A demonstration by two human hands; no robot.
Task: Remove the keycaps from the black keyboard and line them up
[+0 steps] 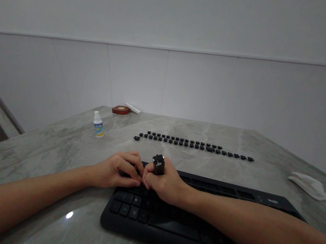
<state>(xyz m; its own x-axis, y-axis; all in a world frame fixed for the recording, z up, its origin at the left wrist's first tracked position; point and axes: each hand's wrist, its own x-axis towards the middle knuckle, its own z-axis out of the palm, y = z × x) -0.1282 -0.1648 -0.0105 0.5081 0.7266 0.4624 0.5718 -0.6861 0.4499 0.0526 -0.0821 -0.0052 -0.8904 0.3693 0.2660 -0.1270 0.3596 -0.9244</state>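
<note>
A black computer keyboard (173, 223) lies on the table in front of me, with keycaps on its lower rows. Its top rows look like bare slots, partly covered by my right forearm. My right hand (167, 182) is closed around a black tool with a squared end (158, 164). The tool's working tip is hidden by my fingers. Beside it, my left hand (122, 170) rests at the keyboard's upper left, thumb and forefinger brought together against the right fingertips. Whatever lies between those left fingertips is too small to make out.
Beyond the keyboard, black keycaps (186, 143) stand in two rows. A white bottle with a blue and yellow label (99, 125) is at the left. A reddish-brown box (120, 110) and a white bar (133, 108) lie far back. White tissue (309, 185) sits at the right.
</note>
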